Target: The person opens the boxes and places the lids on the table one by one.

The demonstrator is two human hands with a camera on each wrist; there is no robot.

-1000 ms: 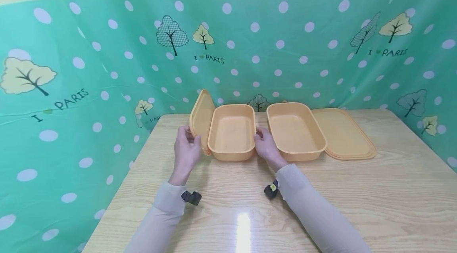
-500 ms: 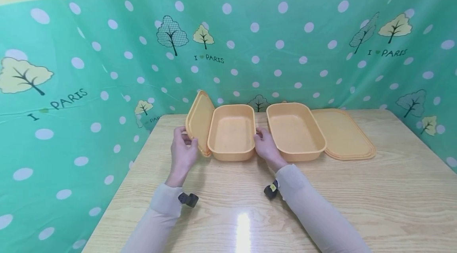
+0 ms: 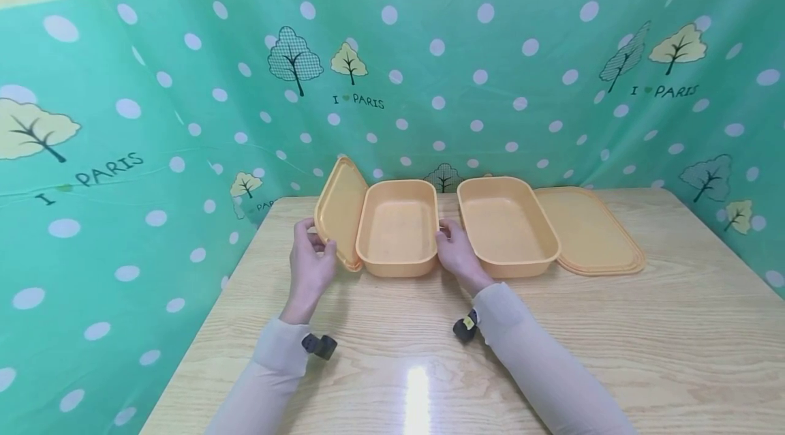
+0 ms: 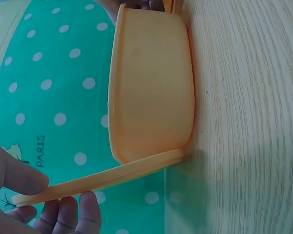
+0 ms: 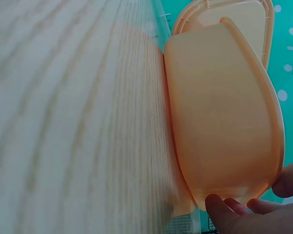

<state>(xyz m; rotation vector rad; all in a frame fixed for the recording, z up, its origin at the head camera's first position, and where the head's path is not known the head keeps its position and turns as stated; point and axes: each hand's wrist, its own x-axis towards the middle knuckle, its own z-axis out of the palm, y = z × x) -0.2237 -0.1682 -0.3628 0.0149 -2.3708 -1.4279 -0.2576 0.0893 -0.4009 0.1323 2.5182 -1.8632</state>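
My left hand pinches the outer edge of an orange plastic lid, thumb on one face and fingers on the other in the left wrist view. The lid stands tilted outward, its lower edge beside the left wall of an orange rectangular food container. At that container's right side is my right hand, holding its wall near the rim. Fingertips touch the end of the wall in the right wrist view. The container sits upright on the table with nothing inside.
A second orange container stands uncovered just right of my right hand. Its far side meets another lid, which lies flat on the wooden table. A green dotted curtain hangs behind the table.
My left hand has moved slightly left and toward me, tipping the lid further outward from the container. The right hand and both containers have stayed in place.
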